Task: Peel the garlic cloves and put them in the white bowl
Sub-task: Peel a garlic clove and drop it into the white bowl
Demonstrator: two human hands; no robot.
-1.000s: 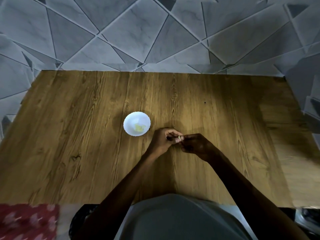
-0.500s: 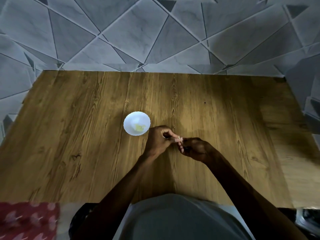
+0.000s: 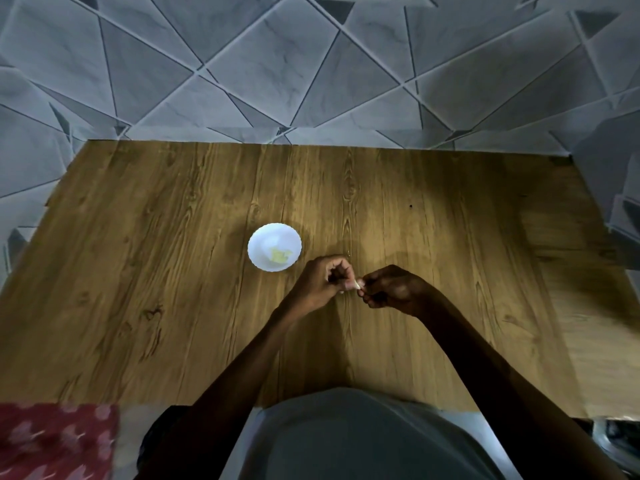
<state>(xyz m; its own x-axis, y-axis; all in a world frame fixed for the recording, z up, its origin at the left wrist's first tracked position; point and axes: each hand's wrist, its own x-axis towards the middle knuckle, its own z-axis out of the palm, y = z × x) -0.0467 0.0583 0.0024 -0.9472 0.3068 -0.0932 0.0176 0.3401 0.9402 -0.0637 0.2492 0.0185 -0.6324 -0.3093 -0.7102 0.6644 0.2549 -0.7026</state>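
On the big wooden table (image 3: 450, 237), my left hand (image 3: 320, 280) and my right hand (image 3: 394, 289) meet. Both pinch one small garlic clove (image 3: 358, 283) at their fingertips, just beside the white bowl (image 3: 266, 237), which has some yellowish peeled bits (image 3: 278, 256) in it. The clove is tiny and looks slippery, so if I tug the skin too hard it could pop out of my fingers and roll away, or bits of skin could drop into the bowl because it is so near. I can see no words or labels on anything.
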